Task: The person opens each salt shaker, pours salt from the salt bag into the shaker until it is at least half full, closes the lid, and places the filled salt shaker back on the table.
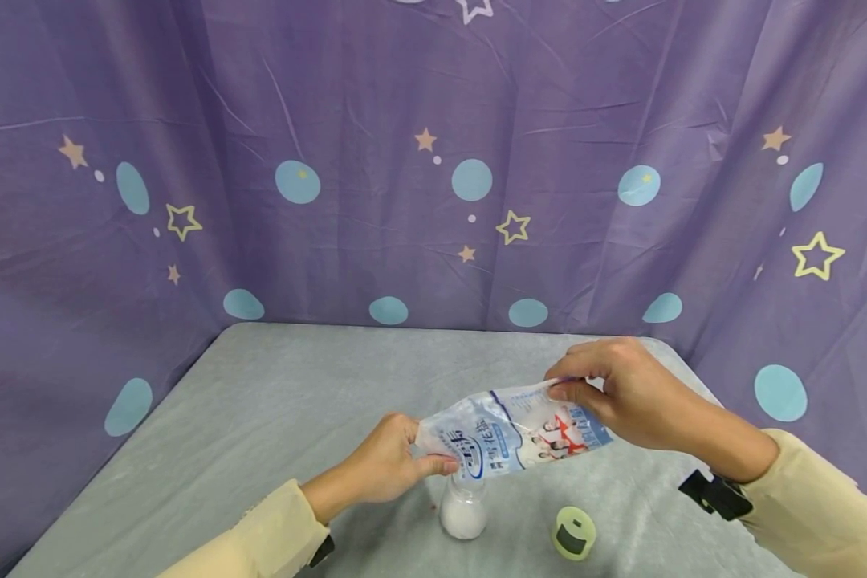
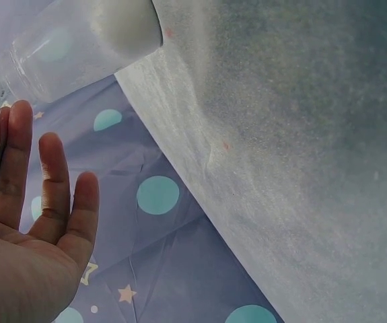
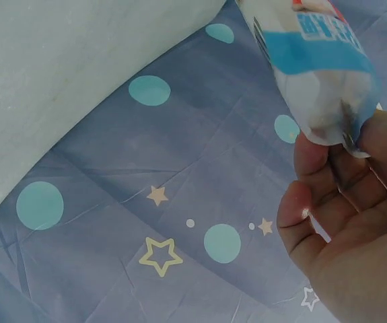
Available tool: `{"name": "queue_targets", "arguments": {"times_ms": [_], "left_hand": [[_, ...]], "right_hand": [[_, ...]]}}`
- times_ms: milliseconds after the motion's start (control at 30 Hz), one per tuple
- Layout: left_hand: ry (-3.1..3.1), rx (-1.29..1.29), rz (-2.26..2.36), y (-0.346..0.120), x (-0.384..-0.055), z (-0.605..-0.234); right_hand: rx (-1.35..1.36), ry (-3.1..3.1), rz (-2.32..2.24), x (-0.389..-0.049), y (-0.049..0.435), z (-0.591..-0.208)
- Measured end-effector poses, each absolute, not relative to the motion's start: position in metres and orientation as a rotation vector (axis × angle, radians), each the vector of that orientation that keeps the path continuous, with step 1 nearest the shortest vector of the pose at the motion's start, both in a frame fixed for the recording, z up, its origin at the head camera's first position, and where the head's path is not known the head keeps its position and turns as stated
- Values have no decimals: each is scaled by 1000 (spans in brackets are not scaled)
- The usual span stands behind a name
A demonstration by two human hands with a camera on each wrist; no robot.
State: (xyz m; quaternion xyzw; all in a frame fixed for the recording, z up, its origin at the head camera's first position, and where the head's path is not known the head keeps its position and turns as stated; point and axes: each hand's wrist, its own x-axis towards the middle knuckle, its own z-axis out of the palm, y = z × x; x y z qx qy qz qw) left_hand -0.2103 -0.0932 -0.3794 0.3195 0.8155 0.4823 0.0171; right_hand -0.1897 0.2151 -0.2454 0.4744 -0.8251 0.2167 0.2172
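A blue-and-white printed plastic bag of salt [image 1: 509, 429] is held aslant between both hands, its right end higher. My left hand [image 1: 383, 464] pinches the lower left end between thumb and fingers, right over the mouth of a clear jar [image 1: 464, 514]. White grains fill the bottom of the jar, which stands upright on the table; its mouth is partly hidden by the bag. My right hand [image 1: 639, 401] pinches the bag's upper right edge. In the left wrist view, the jar [image 2: 79, 50] lies just beyond the left fingertips. In the right wrist view, the bag's end [image 3: 321, 87] hangs from the right fingers.
A light green round lid [image 1: 574, 533] with a dark patch lies on the table, right of the jar. Pale grey cloth [image 1: 318, 377] covers the table. Behind and beside it hangs a purple curtain [image 1: 390, 96] with stars and blue dots.
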Motion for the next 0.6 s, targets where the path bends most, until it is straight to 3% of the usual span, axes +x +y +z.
{"name": "queue_targets", "arguments": {"times_ms": [600], "left_hand": [[2542,991,1481,-94,-210,-382]], "right_hand": [[1313,-2339,577,-187,218,-244]]}}
